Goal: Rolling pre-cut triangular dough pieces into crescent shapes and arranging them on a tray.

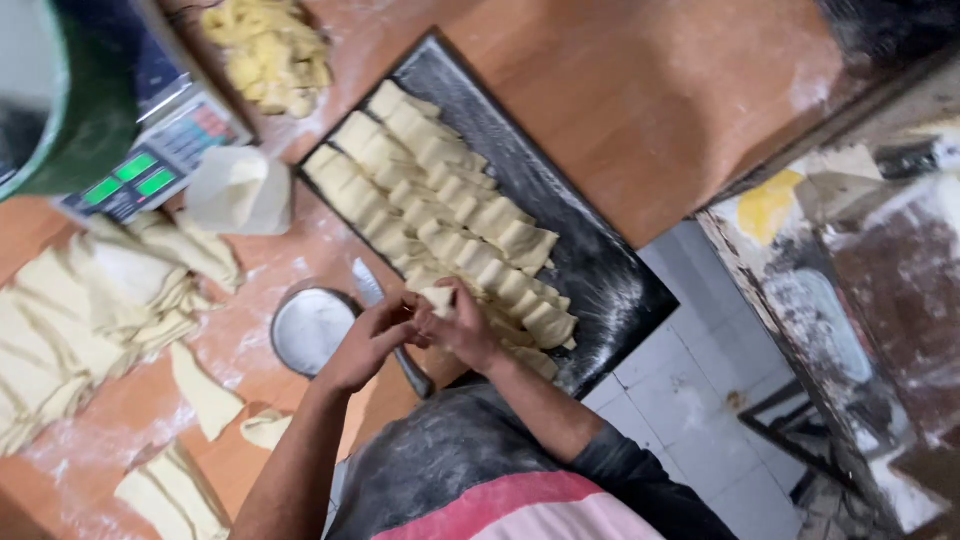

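Observation:
My left hand (372,340) and my right hand (462,328) meet over the near end of a black baking tray (590,250) and pinch one pale folded dough piece (438,298) between their fingertips. Two rows of folded dough pieces (430,195) fill the tray's left side. A knife (385,325) lies under my hands on the wooden table (650,90).
A round metal tin (308,328) sits left of my hands. Cut dough sheets (90,310) pile at the left, more strips (175,490) lie near the front. A digital scale (155,165), a dough lump (240,190) and yellow filling chunks (270,50) are at the back. Tiled floor (690,400) is on the right.

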